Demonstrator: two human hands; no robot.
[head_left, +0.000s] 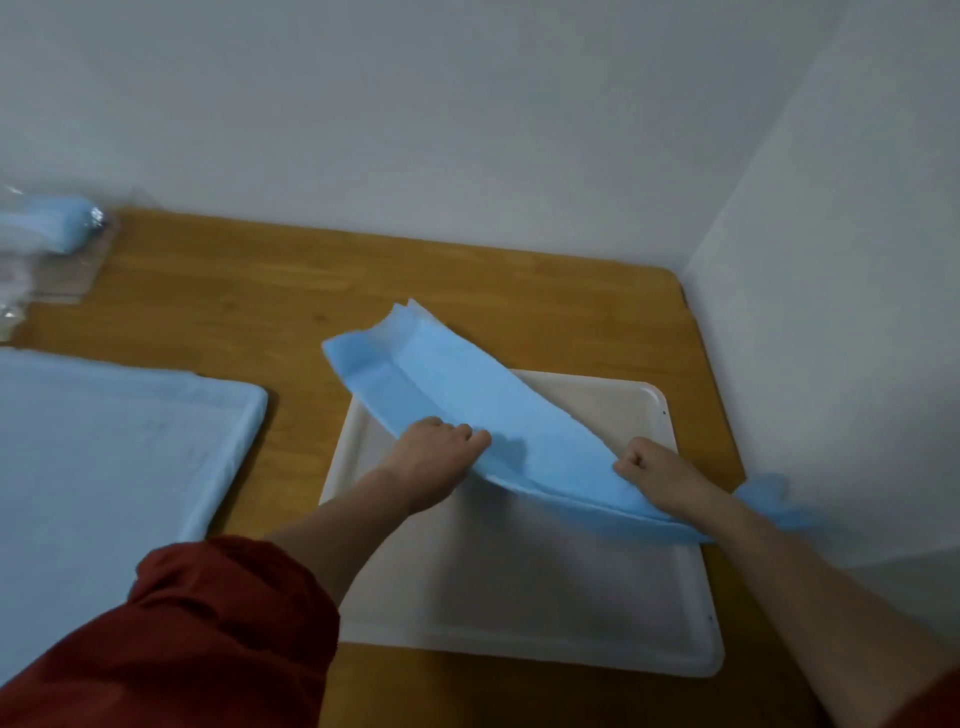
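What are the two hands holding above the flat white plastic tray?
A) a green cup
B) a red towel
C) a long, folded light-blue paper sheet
C: the left hand and the right hand each grip the long light-blue sheet over the flat white plastic tray.

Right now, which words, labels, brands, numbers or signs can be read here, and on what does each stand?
None can be read. The blue sheet, the white tray and the wooden table show no print. The clear plastic packaging at the far left is too blurred to tell.
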